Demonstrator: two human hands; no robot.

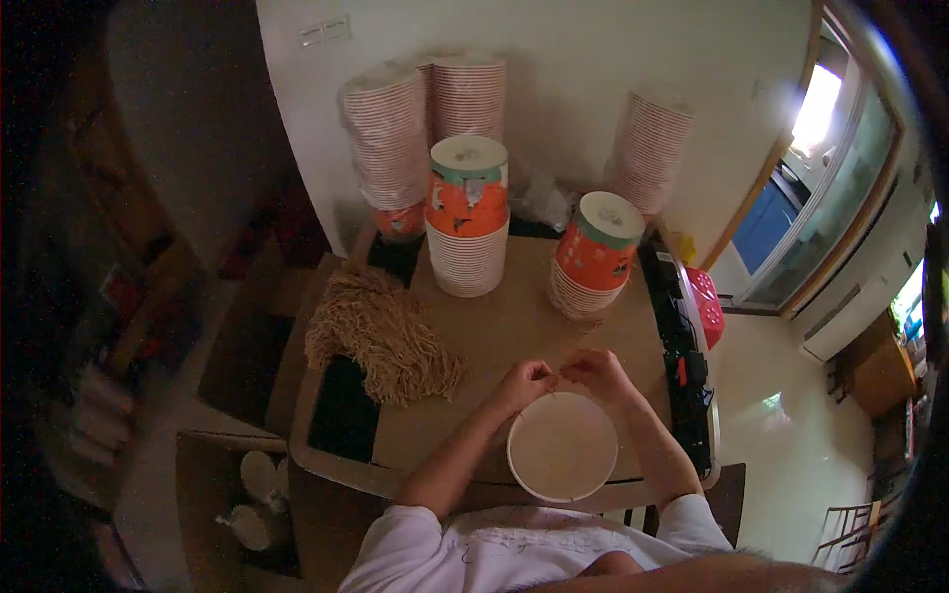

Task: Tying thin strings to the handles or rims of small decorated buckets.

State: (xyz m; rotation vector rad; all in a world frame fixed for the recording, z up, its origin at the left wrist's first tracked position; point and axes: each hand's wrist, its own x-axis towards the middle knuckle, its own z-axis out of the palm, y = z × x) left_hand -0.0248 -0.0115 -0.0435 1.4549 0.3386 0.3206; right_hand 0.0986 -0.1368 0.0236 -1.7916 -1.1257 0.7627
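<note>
A white round paper bucket (561, 450) stands at the table's near edge, its open top toward me. Beyond its far rim, my left hand (526, 385) and my right hand (599, 376) are close together, both with fingers pinched. A thin strand seems to run between the fingertips and the rim, but it is too fine to make out. To the left lies a heap of tan twine strands (381, 336). Farther off, two orange-and-green printed buckets, one at the middle (469, 203) and one at the right (597, 252), sit upside down on nested stacks.
Tall stacks of nested buckets in clear plastic, at left (386, 133) and right (652, 148), stand along the wall. A cardboard sheet (534, 326) covers much of the table. A cardboard box (213, 494) with white buckets is at lower left. Dark power strips (695, 371) line the right edge.
</note>
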